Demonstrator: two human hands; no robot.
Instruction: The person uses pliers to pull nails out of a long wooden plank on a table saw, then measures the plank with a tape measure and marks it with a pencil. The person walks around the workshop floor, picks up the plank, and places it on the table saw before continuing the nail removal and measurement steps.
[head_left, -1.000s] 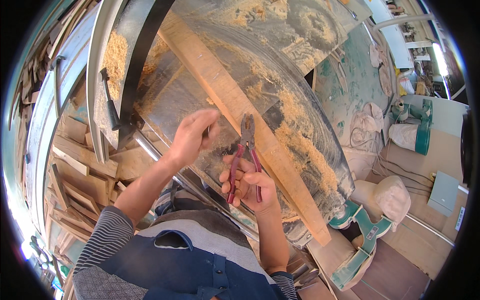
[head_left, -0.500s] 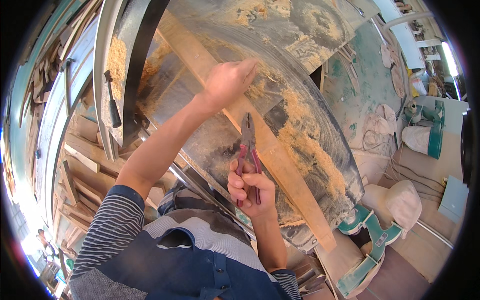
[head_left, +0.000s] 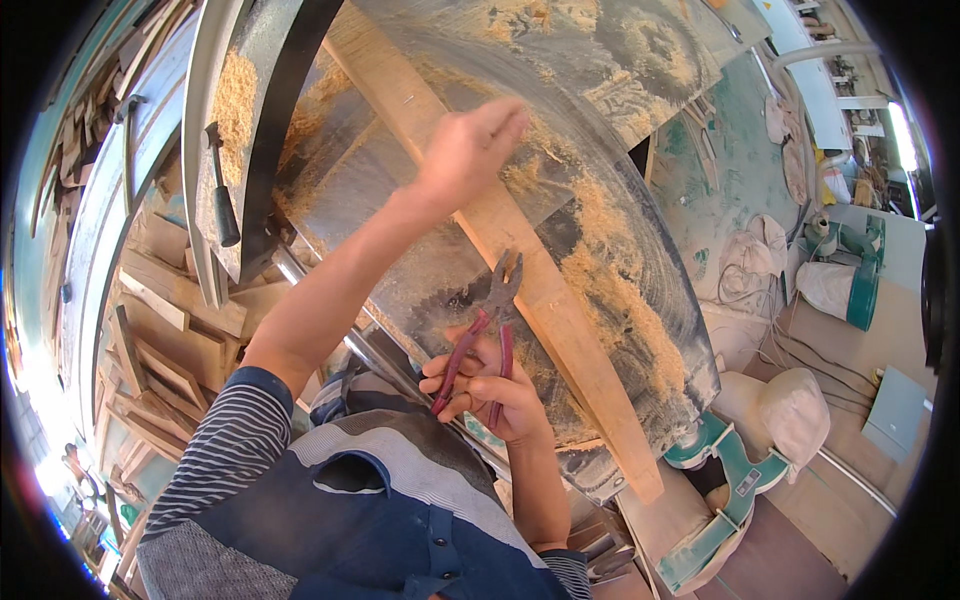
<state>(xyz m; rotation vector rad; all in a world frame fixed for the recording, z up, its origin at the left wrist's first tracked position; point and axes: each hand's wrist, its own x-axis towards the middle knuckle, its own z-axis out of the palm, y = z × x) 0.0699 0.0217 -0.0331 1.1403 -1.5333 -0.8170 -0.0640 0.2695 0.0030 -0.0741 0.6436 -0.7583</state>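
Note:
A long wooden board (head_left: 560, 290) lies slantwise across a dusty grey machine table (head_left: 430, 265). Over its middle is my left hand (head_left: 468, 150), the fingers drawn together and turned away; whether they hold anything is hidden. My right hand (head_left: 500, 390), nearer my body, grips pliers (head_left: 462, 365) with dark red handles. The handles are spread and the jaws stand apart, their tips at the board's near edge. A small light sliver, perhaps a nail or staple, (head_left: 408, 98) shows on the board beyond my left hand.
Sawdust (head_left: 630, 300) coats much of the table. A dark-handled hammer-like tool (head_left: 222, 190) rests on the metal rail at left, above stacked wood offcuts (head_left: 170, 345). Green machinery with a dust bag (head_left: 795, 410) stands at lower right, with cables on the floor behind.
The pliers' handles have spread and the jaws have parted. My right hand has shifted slightly left and towards me, tilting the pliers. My left hand still hovers over or rests on the board.

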